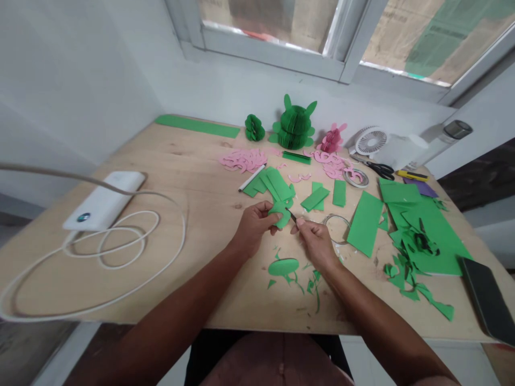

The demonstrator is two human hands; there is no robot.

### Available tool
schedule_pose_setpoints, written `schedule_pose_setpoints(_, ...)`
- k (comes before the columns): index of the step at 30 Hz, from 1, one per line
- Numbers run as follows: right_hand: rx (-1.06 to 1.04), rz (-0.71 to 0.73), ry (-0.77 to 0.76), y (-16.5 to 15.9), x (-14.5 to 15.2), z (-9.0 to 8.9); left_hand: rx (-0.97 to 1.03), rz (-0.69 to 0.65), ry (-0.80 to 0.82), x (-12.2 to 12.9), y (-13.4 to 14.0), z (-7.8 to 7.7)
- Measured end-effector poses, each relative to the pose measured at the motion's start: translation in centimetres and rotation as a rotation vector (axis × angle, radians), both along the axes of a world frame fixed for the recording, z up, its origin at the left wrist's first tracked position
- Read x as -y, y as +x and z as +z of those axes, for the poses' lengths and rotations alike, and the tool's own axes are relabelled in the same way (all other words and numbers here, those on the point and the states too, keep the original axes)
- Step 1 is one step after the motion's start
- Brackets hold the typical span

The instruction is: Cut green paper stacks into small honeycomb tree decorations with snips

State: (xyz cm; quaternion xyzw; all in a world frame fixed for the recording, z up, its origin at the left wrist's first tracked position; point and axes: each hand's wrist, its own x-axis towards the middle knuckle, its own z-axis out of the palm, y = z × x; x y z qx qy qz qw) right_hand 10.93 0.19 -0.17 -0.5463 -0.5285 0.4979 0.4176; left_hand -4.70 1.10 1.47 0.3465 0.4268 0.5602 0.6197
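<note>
White power bank [103, 199] lies at far left of the pale wood tabletop [201, 177], w/ a white cable [120, 236] looped in coils beside it. Long green paper strip [197, 126] sits at the back left edge, near the wall.

Centre: left hand [252, 228] pinches a small folded green paper piece [280, 213] between thumb and fingers, held just above the tabletop. Right hand [316, 241] is closed around a thin dark tool [292, 216]; its tip touches the green piece. Can't tell what sort of tool, too small. Below the hands lies a green oval cut-out [284, 266] w/ thin green trimmings [314, 284] around it.

Behind the hands: stack of green rectangles [271, 185], a white stick [251, 178] just beside it, pink paper scraps [242, 160]. At the back stand a small green honeycomb shape [254, 127], a bigger green paper figure [295, 126] w/ ears, and a pink one [332, 139].

Right of centre: two green slips [322, 195], a tape roll [356, 177], a clear ring [336, 221] partly behind the right hand, a tilted green sheet [365, 224]. Further right: small white fan [370, 140], black scissors [381, 170], yellow cutter [412, 175], purple paper [421, 186], large green sheets [426, 230] w/ offcuts, and a dark phone [488, 300] at the right edge.
</note>
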Motion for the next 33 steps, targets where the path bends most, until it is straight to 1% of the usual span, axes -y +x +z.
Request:
schedule_pose_setpoints(3,-0.040,-0.016,-0.029,0.1,-0.1,-0.4,0.005,0.004,-0.003,0.0,0.0,0.0)
schedule_pose_setpoints(6,-0.136,-0.069,-0.068,0.2,-0.3,-1.0,0.005,-0.005,-0.004,-0.1,-0.1,-0.1)
schedule_pose_setpoints(9,-0.218,-0.106,-0.041,0.3,-0.3,-1.1,-0.034,-0.037,-0.005,-0.1,-0.1,-0.4)
schedule_pose_setpoints(11,-0.238,-0.080,-0.007,0.3,-0.2,-0.7,-0.076,-0.076,-0.005,-0.1,0.0,-0.5)
schedule_pose_setpoints(14,-0.218,-0.047,0.014,0.1,-0.1,0.0,-0.123,-0.159,-0.010,0.1,0.1,-0.6)
schedule_pose_setpoints(17,-0.178,-0.064,0.024,-0.2,-0.1,0.6,-0.145,-0.223,-0.035,0.3,0.3,-0.4)
schedule_pose_setpoints(20,-0.150,-0.072,0.044,-0.2,-0.2,0.6,-0.142,-0.268,-0.060,0.4,0.3,-0.4)
schedule_pose_setpoints(23,-0.139,-0.098,0.059,0.1,-0.4,0.1,-0.102,-0.313,-0.085,0.2,0.2,-0.7)
schedule_pose_setpoints(28,-0.192,-0.117,0.051,0.3,-0.6,-0.7,-0.041,-0.320,-0.108,0.1,0.1,-0.9)
schedule_pose_setpoints(33,-0.206,-0.122,0.027,0.4,-0.6,-0.7,-0.090,-0.306,-0.093,0.1,0.0,-0.7)
